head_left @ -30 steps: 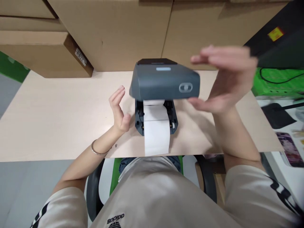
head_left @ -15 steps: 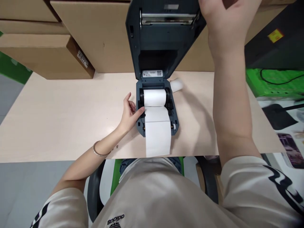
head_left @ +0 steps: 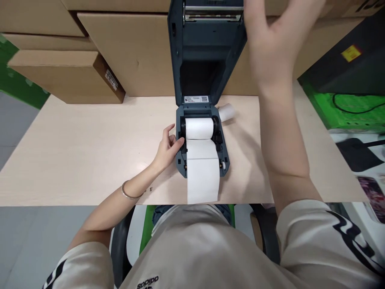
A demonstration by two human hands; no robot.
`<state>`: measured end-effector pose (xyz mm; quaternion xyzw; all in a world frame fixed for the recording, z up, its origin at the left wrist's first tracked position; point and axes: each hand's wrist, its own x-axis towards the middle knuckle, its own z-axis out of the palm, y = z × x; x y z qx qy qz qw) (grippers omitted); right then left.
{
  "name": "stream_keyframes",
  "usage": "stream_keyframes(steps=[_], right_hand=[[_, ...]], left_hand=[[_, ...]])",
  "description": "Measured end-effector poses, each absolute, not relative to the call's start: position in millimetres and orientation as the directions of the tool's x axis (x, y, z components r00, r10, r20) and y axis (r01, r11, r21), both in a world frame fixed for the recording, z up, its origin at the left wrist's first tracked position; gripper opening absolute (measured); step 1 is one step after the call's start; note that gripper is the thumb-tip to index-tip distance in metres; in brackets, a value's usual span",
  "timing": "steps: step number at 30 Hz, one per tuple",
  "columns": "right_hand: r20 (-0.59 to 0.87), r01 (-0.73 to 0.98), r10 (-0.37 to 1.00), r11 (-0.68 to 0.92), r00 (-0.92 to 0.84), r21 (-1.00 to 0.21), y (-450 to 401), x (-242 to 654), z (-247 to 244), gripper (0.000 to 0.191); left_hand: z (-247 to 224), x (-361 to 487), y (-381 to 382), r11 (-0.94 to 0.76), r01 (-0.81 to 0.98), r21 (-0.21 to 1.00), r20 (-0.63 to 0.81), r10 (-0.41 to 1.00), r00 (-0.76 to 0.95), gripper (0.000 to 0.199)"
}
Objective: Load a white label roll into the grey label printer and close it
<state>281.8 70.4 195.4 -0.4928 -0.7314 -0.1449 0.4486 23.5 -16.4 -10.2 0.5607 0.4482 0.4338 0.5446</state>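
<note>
Pale wood-grain tabletop [head_left: 75, 160] spans the scene beneath a row of brown cardboard boxes [head_left: 132, 52] stacked along its far side, where a person in a light short-sleeved shirt [head_left: 204, 253] works seated over a dark blue-grey label printer [head_left: 200, 107]. The printer stands at the centre of the table, its lid [head_left: 203, 52] raised upright in front of the cardboard. At the lid's right edge is the person's right hand [head_left: 276, 36], thumb and fingers running out of the top of the view; whether they are clamped on the lid cannot be told. The left hand [head_left: 168, 150] lies against the left side of the base, thumb over the rim and fingers loosely bent outside it; how firmly it grips, if at all, cannot be told. Inside the base, a white strip of labels [head_left: 203, 178] runs from a white roll [head_left: 199, 128] out to the table's near edge. Behind the printer's right side lies a curled white piece [head_left: 227, 112]. A thin bracelet [head_left: 123, 189] circles the left wrist; a small printed sticker [head_left: 196, 99] marks the lid near its hinge.
</note>
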Motion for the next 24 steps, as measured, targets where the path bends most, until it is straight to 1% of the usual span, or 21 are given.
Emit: stream_keyframes(steps=[1,2,3,4,5,7,9,11,13,16,18,21,24], right_hand=[[0.836,0.882,0.532,0.449,-0.134,-0.144,57,277,188,0.067],[0.794,0.875,0.554,0.481,-0.251,-0.06,46,272,179,0.051],[0.71,0.842,0.593,0.54,-0.381,0.0,37,268,168,0.039],[0.598,0.798,0.631,0.602,-0.494,0.024,31,265,156,0.03],[0.473,0.76,0.665,0.649,-0.578,0.018,27,263,144,0.029],[0.265,0.739,0.716,0.673,-0.646,-0.018,27,261,122,0.043],[0.1,0.753,0.753,0.656,-0.65,-0.044,32,261,105,0.056],[0.011,0.763,0.764,0.644,-0.645,-0.056,38,261,94,0.059],[-0.037,0.761,0.761,0.644,-0.648,-0.077,43,259,88,0.06],[-0.056,0.744,0.742,0.662,-0.668,-0.096,47,255,83,0.06],[-0.02,0.73,0.732,0.678,-0.681,-0.084,46,253,83,0.061],[0.13,0.723,0.726,0.686,-0.675,-0.078,36,257,94,0.063],[0.308,0.724,0.722,0.677,-0.619,-0.131,15,274,121,0.065]], left_hand=[[-10,24,-16,-0.007,0.034,0.999,0.0,0.976,0.217,0.068],[-9,25,-16,-0.008,0.041,0.999,-0.001,0.977,0.214,0.066],[-9,25,-15,-0.008,0.05,0.999,-0.003,0.977,0.213,0.063],[-8,26,-14,-0.008,0.061,0.998,-0.005,0.977,0.215,0.062],[-7,26,-14,-0.012,0.076,0.997,-0.005,0.975,0.22,0.061],[-5,26,-12,-0.043,0.11,0.993,0.017,0.973,0.231,0.062],[-3,24,-10,-0.095,0.146,0.985,0.057,0.969,0.242,0.064],[0,23,-8,-0.138,0.183,0.973,0.087,0.962,0.26,0.062],[3,21,-7,-0.161,0.214,0.963,0.098,0.955,0.28,0.057],[5,21,-7,-0.181,0.238,0.954,0.11,0.952,0.284,0.052],[5,21,-7,-0.183,0.242,0.953,0.113,0.954,0.277,0.052],[4,22,-7,-0.171,0.251,0.953,0.098,0.956,0.278,0.054],[3,21,-7,-0.17,0.253,0.952,0.094,0.954,0.284,0.054]])
